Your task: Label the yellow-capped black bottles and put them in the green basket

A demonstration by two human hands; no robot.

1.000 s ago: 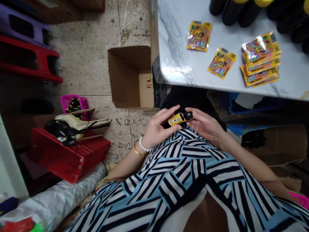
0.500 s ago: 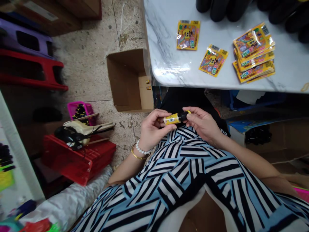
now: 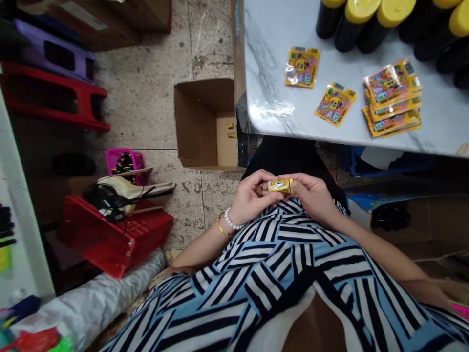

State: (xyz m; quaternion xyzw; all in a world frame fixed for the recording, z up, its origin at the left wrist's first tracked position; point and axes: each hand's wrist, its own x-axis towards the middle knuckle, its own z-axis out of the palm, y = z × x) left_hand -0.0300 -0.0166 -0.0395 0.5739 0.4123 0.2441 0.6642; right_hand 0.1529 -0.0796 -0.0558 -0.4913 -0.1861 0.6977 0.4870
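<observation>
A small yellow printed box [image 3: 280, 186] is held level in front of my lap. My left hand [image 3: 251, 199] is closed around its left end, thumb below and fingers above. At the right end, my right hand [image 3: 313, 196] pinches it with thumb and fingers. Most of the black piece seen earlier is now out of sight; a thin dark edge shows near the right end. Just beyond my left hand, an open cardboard box [image 3: 196, 129] stands against the table side, with a couple of small yellow boxes [image 3: 231, 135] inside.
On the marbled white table [image 3: 271, 115] lie two yellow printed packets [image 3: 335, 103] and a stack of packets [image 3: 394, 100]. Black tubes with yellow lids [image 3: 357, 24] stand behind them. To the left are a red crate [image 3: 120, 244] and a pink basket [image 3: 137, 161]; right, another cardboard box [image 3: 436, 220].
My right hand has come closer to my left, and the black piece has slid into the yellow box. The view has shifted, showing more of the tubes' yellow lids.
</observation>
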